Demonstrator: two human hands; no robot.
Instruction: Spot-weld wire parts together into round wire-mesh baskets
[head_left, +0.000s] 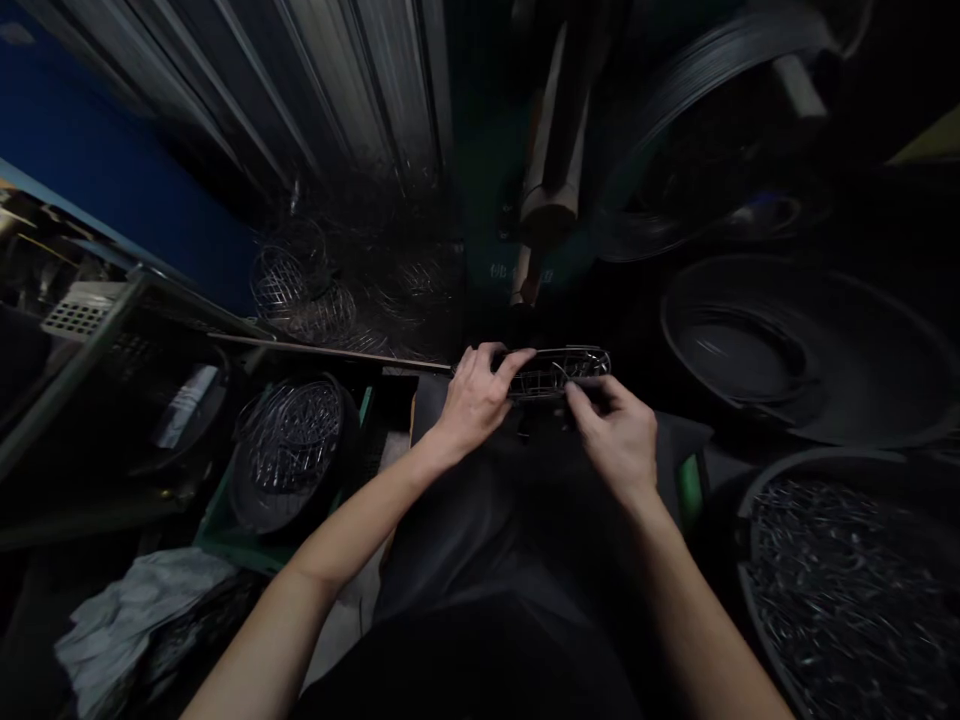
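A tub of metal pieces (855, 590) is seen at the right, a tub of wire baskets (289, 450) at the left. A wire basket (559, 372) is held over the lap, pinched by left hand (472, 400) and right hand (619, 435), fingers closed on its rim. Risk: in dim light, thin wire could be bent or slip.

Item, as I see it through the head camera: two forearms, bare from elbow to wrist, no sleeves in view. Left hand (474, 398) and right hand (616, 432): no gloves; I make out no rings, watch or bands in this dim light. Torso and lap: dark clothing, black or near it, plain, without visible markings.
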